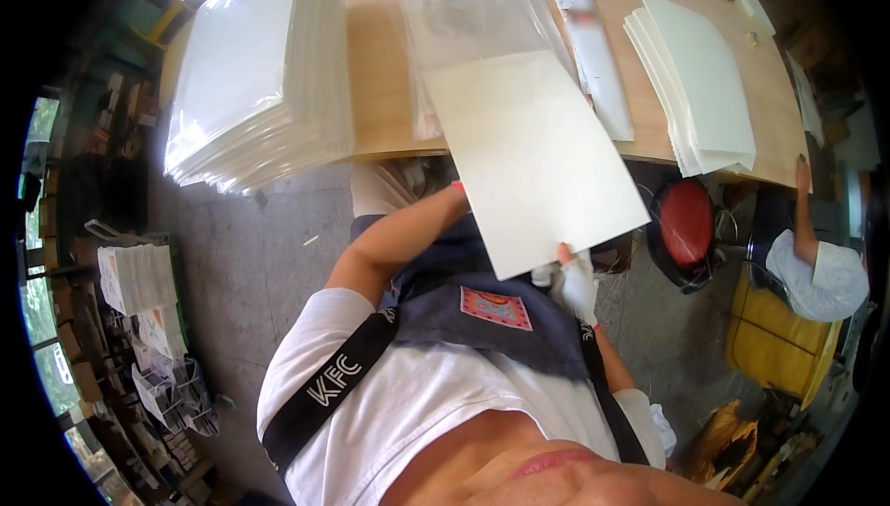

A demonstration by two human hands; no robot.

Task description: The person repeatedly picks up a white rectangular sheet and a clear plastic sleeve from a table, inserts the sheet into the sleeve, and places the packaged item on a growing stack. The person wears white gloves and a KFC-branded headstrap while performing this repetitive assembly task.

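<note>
A large blank white sheet (542, 158) is tilted in front of me, its far end overlapping a pile of clear plastic sleeves (482, 10) on the table. My right hand (575, 285), in a white glove with the thumb tip bare, grips the sheet's near edge, thumb on top. From the left, my left forearm (403, 228) reaches beneath the sheet. A bit of red shows at that wrist; the sheet hides the hand and its fingers.
On the wooden table (375, 89), a tall stack of plastic-wrapped white sheets (241, 89) stands left. A narrow plastic-wrapped packet (593, 61) and fanned white sheets (700, 89) lie right. Beyond a red-seated stool (686, 223), another person (820, 265) sits at the far right.
</note>
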